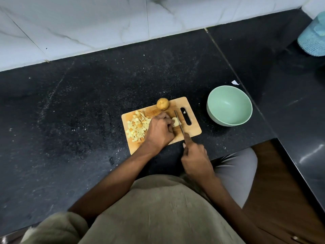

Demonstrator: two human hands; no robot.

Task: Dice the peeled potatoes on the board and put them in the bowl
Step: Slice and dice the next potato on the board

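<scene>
A wooden cutting board [192,128] lies on the black counter. A pile of diced potato [137,127] covers its left part. One whole potato [162,103] sits at the board's far edge. My left hand [160,130] holds a pale potato piece [176,122] down on the board with curled fingers. My right hand [196,158] grips the handle of a knife [179,123], whose blade rests against the right side of that piece. A pale green bowl [229,105] stands to the right of the board, and nothing is inside it.
A light blue woven container [313,38] stands at the far right by the wall. A small white scrap [235,82] lies behind the bowl. The counter edge runs just below the board, and the counter turns a corner on the right side.
</scene>
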